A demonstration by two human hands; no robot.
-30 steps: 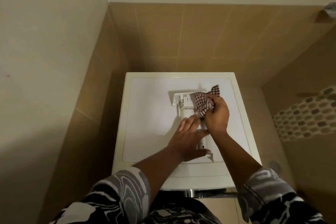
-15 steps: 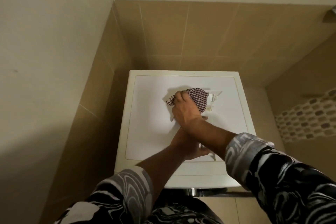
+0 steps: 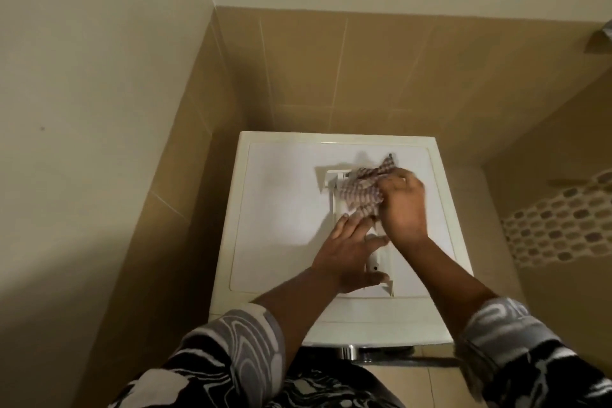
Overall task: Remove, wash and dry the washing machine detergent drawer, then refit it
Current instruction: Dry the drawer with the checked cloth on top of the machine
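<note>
My left hand [image 3: 351, 252] lies open, pinning the long white plastic detergent drawer [image 3: 377, 262] flat on the white washing machine top [image 3: 281, 209]. My right hand [image 3: 402, 205] grips the bunched checked cloth [image 3: 361, 190] (blurred); I should press into far-end corners.

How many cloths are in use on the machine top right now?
1: a checked cloth bunched in the right hand, pressed on the far end of the detergent drawer. None else visible.
</note>
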